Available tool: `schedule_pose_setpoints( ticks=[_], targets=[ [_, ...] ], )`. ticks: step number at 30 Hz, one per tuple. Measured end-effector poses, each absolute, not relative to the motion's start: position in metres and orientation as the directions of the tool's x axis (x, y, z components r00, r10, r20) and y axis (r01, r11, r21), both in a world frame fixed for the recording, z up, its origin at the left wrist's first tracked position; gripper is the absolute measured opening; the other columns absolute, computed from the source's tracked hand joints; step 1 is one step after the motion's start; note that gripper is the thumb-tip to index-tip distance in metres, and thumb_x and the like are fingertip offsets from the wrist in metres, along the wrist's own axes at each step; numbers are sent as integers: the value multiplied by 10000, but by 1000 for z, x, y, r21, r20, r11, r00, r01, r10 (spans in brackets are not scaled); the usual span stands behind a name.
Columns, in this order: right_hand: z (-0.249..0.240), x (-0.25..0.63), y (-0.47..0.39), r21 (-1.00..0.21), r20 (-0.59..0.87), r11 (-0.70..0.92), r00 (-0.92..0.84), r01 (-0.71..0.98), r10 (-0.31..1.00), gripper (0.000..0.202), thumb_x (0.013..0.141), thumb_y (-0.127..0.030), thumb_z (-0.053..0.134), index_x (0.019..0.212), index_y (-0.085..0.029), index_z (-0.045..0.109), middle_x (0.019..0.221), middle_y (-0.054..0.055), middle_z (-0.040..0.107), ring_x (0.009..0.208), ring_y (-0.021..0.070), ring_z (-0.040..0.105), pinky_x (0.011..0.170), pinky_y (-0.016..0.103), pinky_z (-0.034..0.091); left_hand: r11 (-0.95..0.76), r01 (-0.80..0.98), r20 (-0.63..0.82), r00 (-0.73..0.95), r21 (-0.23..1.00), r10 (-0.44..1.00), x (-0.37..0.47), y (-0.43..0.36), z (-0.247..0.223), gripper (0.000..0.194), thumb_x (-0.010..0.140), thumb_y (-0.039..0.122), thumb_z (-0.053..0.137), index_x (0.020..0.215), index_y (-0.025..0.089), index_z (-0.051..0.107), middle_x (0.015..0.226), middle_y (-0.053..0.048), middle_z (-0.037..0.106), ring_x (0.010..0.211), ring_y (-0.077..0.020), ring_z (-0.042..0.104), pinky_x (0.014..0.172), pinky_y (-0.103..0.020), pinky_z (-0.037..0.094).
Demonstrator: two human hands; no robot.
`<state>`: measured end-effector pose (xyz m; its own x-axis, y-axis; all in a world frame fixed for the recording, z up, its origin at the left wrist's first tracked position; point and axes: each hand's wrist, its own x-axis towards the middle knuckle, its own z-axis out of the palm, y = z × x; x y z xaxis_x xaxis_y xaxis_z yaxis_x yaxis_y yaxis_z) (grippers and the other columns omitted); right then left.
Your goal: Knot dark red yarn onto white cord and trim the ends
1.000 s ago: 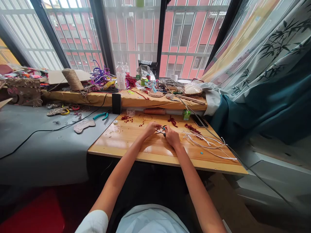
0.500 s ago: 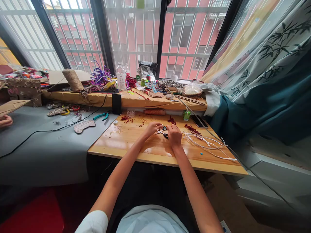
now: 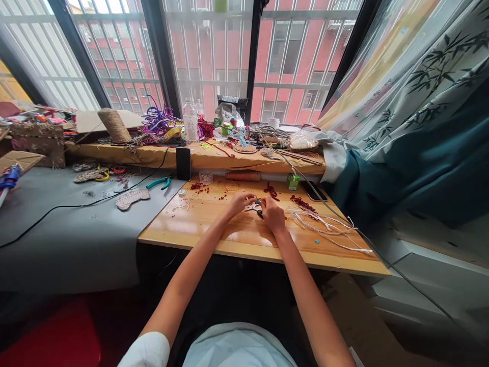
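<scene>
Over the middle of the wooden board (image 3: pixel 214 235), my left hand (image 3: pixel 241 202) and my right hand (image 3: pixel 273 213) almost meet. Both have their fingers pinched together on something small between them, too little to make out. Scissors (image 3: pixel 252 208) with dark handles lie just below the fingers, partly covered by my right hand. Dark red cord (image 3: pixel 271 191) curls on the board beyond my right hand. More dark red cord (image 3: pixel 303 205) and loose white cords (image 3: pixel 324 229) lie to its right.
At the far left, a blue glue gun (image 3: pixel 10 178) shows beside cardboard. Teal pliers (image 3: pixel 158 182) and a foot-shaped piece (image 3: pixel 132 199) lie on the grey table. A phone (image 3: pixel 312 191) and green box (image 3: pixel 293 181) stand at the back right. A cluttered ledge (image 3: pixel 244 162) runs behind.
My hands stay close together, with small finger shifts. At the far left, the co-worker's hand has left view and the blue glue gun has appeared there.
</scene>
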<state>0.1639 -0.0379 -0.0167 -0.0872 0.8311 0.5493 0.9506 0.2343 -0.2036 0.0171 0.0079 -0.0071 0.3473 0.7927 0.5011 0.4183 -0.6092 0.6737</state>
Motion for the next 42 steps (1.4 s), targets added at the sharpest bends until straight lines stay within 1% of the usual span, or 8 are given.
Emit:
schedule_pose_setpoints(
  ticks=[5,13,19,26,30,35,39,42],
  targets=[
    [-16,164,-37,-171,530,218,-97,961,842,255,901,-278,309,961,-142,517,875,74,631,724,138,576,552,226,286,-619,447,514,344,646,785,19,8,-8,128,740,242,568,760,159,662,776,-46,667,717,-133,541,698,-238,393],
    [-17,164,-35,-113,512,242,-152,964,845,284,904,-259,296,1025,-158,532,867,66,633,713,130,566,561,229,283,-613,462,532,308,641,789,17,11,-11,110,732,221,582,738,153,668,726,-37,658,703,-130,526,690,-241,392],
    [-15,163,-39,-75,532,277,-196,958,824,236,867,-200,353,918,-175,582,813,52,624,683,128,536,574,234,272,-628,439,553,302,643,777,17,11,-8,110,730,225,588,758,171,679,752,-38,670,753,-142,514,727,-254,392],
    [-15,161,-36,-89,624,191,-95,977,776,281,896,-284,325,913,-143,567,871,97,586,791,178,508,689,271,286,-613,420,551,273,669,789,16,13,-8,132,729,271,591,709,181,686,719,-35,670,710,-143,501,712,-263,392],
    [-17,164,-32,-81,638,245,-139,966,757,230,880,-286,378,958,-139,537,903,81,591,828,170,507,727,257,295,-599,397,541,259,695,800,16,12,-9,140,731,270,585,741,173,686,754,-42,671,740,-146,515,717,-259,395],
    [-17,167,-32,-63,640,287,-182,956,747,232,890,-215,337,918,-152,558,845,60,593,796,167,506,708,258,292,-565,362,498,268,741,825,15,10,-5,185,741,289,559,750,154,684,764,-46,669,740,-144,537,710,-251,402],
    [-15,166,-34,-41,633,328,-229,944,739,224,883,-219,355,914,-182,574,829,41,586,788,162,503,697,253,290,-534,330,455,289,778,842,13,10,-2,217,733,320,554,737,148,685,732,-42,666,705,-139,552,672,-237,409],
    [-13,165,-37,-43,632,331,-231,943,740,221,878,-206,358,929,-188,571,862,41,574,768,149,498,679,243,291,-517,310,439,289,798,851,11,11,-2,235,729,331,548,736,139,684,744,-50,667,710,-141,556,662,-233,410]
  ],
)
